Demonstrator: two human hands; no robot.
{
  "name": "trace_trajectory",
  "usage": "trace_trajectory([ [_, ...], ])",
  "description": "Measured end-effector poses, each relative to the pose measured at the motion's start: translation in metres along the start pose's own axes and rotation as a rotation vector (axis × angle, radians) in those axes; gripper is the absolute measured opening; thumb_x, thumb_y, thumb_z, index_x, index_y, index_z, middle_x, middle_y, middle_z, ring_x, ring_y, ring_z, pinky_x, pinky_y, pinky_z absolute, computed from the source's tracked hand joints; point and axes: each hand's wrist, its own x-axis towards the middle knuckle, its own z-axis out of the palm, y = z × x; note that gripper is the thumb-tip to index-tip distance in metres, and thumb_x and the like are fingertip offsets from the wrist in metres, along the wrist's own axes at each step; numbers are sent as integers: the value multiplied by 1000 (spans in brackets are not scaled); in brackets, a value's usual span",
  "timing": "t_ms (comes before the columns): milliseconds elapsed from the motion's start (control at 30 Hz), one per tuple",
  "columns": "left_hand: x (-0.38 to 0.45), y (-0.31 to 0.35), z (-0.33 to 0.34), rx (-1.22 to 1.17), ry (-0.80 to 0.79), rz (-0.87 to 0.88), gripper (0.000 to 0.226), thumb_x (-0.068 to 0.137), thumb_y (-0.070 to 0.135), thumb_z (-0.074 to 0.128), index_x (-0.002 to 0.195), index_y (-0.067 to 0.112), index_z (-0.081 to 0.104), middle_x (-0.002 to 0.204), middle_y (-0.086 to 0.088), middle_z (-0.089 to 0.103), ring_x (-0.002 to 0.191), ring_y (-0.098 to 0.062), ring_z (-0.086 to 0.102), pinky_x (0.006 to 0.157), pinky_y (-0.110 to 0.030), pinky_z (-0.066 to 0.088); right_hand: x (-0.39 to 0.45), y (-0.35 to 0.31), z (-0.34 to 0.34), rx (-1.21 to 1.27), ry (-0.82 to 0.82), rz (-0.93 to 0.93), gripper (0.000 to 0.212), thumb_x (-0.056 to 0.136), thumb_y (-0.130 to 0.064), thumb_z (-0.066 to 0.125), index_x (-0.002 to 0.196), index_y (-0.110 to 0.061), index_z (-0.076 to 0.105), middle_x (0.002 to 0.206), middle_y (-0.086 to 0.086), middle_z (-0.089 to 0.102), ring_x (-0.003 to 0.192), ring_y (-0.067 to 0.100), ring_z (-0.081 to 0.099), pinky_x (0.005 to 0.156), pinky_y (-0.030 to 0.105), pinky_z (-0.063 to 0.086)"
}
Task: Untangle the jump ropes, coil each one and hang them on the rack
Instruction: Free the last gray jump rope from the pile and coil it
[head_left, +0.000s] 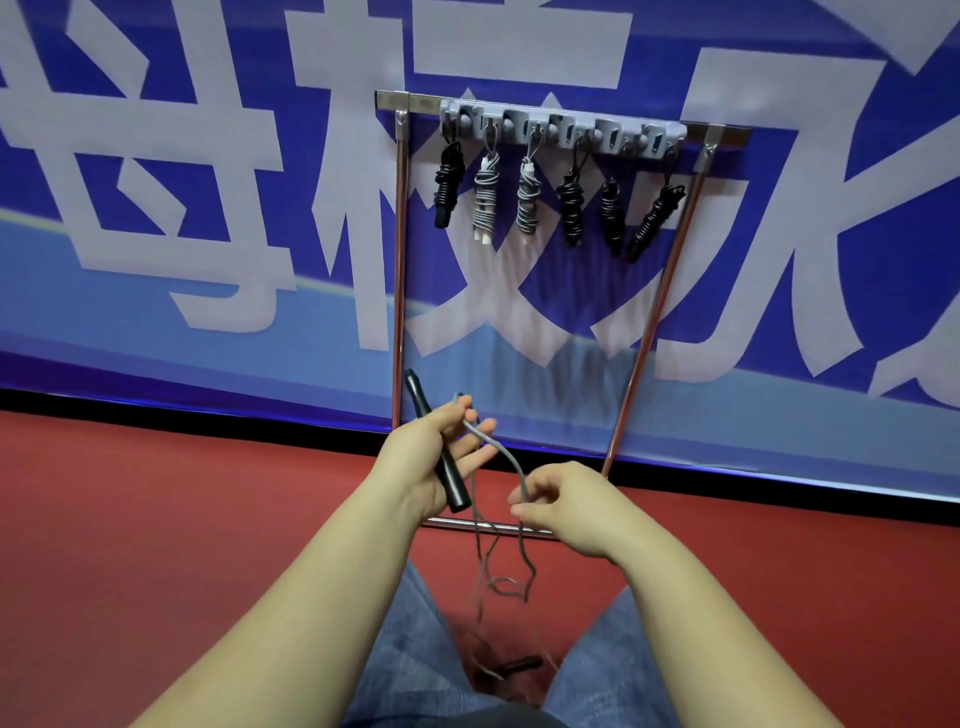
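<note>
Grey cord (511, 470) runs from the left hand (431, 457) across to the right hand (563, 506), then drops in loose loops toward the red floor (156, 519) between the person's jeans-clad knees (415, 639). In the head view, the left hand lies palm up with its fingers (480, 431) spread fairly wide, the black handle (439, 447) resting across the palm and the cord draped over the fingertips. The right hand pinches the cord between narrow, curled fingers (522, 501). A second black handle (522, 663) seems to lie low between the knees, blurred. Straight ahead stands the metal rack (399, 260) against a blue banner (156, 208); its grey hook bar (561, 132) already carries six coiled ropes (527, 200), four black and two grey.

The step in hand looks like the start of coiling this last rope. To do it well, the left thumb should probably clamp the handle firmly so it cannot roll out of the open palm, while the right hand feeds cord in even turns, letting the slack slide through so kinks in the hanging loops work themselves out before each wrap. A short tail is likely worth leaving as a loop for the hook
</note>
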Motion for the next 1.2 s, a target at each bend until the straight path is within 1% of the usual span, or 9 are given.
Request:
trace_trajectory([
  [133,2,2,-4,-35,-3,18,12,95,12,54,98,5,64,80,-5,65,63,-16,71,56,-30,60,3,1,-1,175,82,42,11,88,-18,63,79,-13,65,75,11,70,69,23,67,70,34,54],
  [200,4,1,-6,21,-33,34,13,96,14,54,100,6,64,87,-7,70,70,-19,72,61,-31,60,2,-4,-5,384,110,72,9,91,-15,60,84,-9,63,75,9,67,65,19,67,64,31,55],
  [367,-1,-12,-11,576,-185,6,19,95,17,53,110,14,65,105,-4,71,91,-14,66,85,-29,48,1,-15,-19,1044,206,140,13,94,-9,53,83,-7,59,71,7,64,57,10,68,55,20,56],
  [533,-7,-23,-13,729,-341,18,13,93,10,55,99,15,66,80,-1,71,79,-13,67,74,-26,50,4,-11,-27,1372,320,162,10,94,-10,53,88,-3,58,80,12,63,68,17,70,57,22,57],
  [667,-4,-20,-8,591,-209,98,15,94,4,51,98,11,64,70,0,65,69,-13,67,66,-28,56,3,-8,-26,1243,273,136,11,94,-14,55,95,-4,59,89,11,66,81,19,68,71,29,56],
  [833,-1,-9,-3,141,-87,-6,17,95,3,49,93,9,64,62,0,66,61,-16,70,58,-32,60,1,6,-11,163,35,40,21,80,-18,73,100,-12,69,90,4,70,81,14,63,80,27,49],
  [900,-1,-6,-3,55,-78,-29,16,95,5,50,93,8,65,62,0,66,62,-16,71,59,-33,60,0,8,-2,-20,14,1,9,80,-22,72,87,-17,68,82,-1,66,75,12,59,70,21,44],
  [1067,1,-2,-4,-25,-84,-33,13,95,8,52,94,7,65,68,-2,70,66,-16,71,58,-32,60,2,6,3,70,107,-25,15,82,-22,71,73,-14,62,66,1,63,58,9,54,57,19,41],
  [1200,4,-6,-8,189,-154,23,15,96,16,51,103,13,64,95,-4,73,87,-18,70,78,-33,57,0,-5,-3,651,93,93,13,89,-11,62,77,-9,57,73,8,67,60,14,66,60,24,54],
])
